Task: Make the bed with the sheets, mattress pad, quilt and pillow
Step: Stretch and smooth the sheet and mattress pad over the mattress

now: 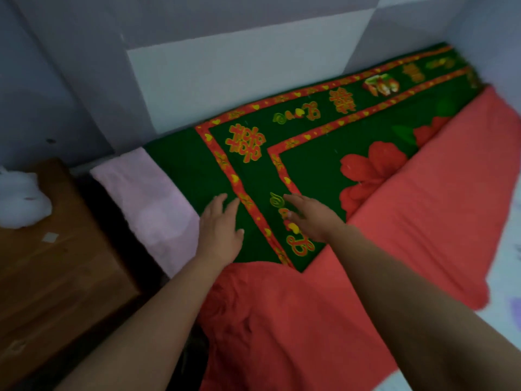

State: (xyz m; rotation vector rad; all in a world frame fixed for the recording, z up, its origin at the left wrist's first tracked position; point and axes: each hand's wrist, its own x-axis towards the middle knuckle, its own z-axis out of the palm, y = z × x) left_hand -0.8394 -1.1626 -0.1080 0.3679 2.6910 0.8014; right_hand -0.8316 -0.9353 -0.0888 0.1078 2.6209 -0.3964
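A green quilt point(310, 153) with red borders, gold characters and big red flowers lies flat along the wall side of the bed. Its red underside point(408, 221) is folded back over the near part. My left hand point(221, 230) rests flat on the quilt's near corner, fingers apart. My right hand point(313, 218) lies flat beside it on the red-and-gold border, also empty. A pink layer point(146, 204) of bedding shows at the bed's left end.
A brown wooden nightstand point(56, 277) stands left of the bed with a white fluffy lump point(19, 201) on it. Grey-white walls point(211, 80) close in the bed at the back and right. A pale patterned surface point(504, 277) shows at the right edge.
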